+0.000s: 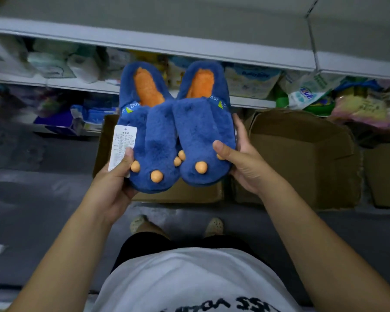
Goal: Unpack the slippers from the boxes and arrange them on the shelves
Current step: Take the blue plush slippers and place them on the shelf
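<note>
Head view: left grip [117, 183] and right grip [245, 167] clasp the blue slippers [178, 131] between them.

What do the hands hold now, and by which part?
A pair of blue plush slippers, at the toe ends: the left hand grips one toe with its paper tag, the right hand the other toe.

Single head-worn wide-angle view, looking forward and steeply down, close above both hands [243, 163], shelves [158, 45] ahead

Slipper band [131, 107] — "Din".
</note>
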Demonstrator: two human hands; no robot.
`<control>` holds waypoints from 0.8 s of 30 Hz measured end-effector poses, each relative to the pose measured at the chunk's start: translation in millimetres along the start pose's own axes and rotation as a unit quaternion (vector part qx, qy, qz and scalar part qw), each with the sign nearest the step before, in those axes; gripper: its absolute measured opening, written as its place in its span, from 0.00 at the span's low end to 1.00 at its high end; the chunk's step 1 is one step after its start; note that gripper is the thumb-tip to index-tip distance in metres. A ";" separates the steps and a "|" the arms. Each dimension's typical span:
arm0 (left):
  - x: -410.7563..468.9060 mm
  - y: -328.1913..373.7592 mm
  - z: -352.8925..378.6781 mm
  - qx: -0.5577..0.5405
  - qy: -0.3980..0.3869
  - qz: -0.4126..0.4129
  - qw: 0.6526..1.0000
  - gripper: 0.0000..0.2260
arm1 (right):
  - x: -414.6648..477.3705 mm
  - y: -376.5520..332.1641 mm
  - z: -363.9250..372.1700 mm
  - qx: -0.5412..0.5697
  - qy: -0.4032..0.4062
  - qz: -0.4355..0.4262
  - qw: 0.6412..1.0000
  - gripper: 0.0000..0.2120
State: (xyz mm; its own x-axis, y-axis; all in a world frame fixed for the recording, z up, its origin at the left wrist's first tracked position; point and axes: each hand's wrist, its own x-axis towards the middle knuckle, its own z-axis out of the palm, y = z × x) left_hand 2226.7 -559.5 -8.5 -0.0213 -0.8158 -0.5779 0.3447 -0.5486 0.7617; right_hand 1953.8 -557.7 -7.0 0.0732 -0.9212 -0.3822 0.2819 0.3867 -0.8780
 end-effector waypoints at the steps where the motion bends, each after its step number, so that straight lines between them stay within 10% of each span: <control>1: 2.6 5.4 -8.9 -0.001 0.002 -0.001 1.000 0.22 | 3.6 1.7 10.4 -0.002 0.005 0.000 1.000 0.66; 14: 70.8 186.2 -154.2 0.087 -0.074 0.066 0.991 0.12 | 73.0 5.5 230.1 0.068 0.109 -0.104 0.986 0.43; 24: 124.5 307.7 -114.4 0.079 -0.127 0.129 0.980 0.17 | 136.3 -109.0 266.6 0.038 0.138 -0.185 0.972 0.43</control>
State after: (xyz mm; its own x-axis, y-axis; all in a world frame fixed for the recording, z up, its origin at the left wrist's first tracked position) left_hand 2437.4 -809.0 120.4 -0.1915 -0.9397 -0.2834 0.2197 -0.3225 0.9207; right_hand 2188.1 -737.0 113.3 -0.3046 -0.9454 -0.1156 0.3112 0.0159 -0.9502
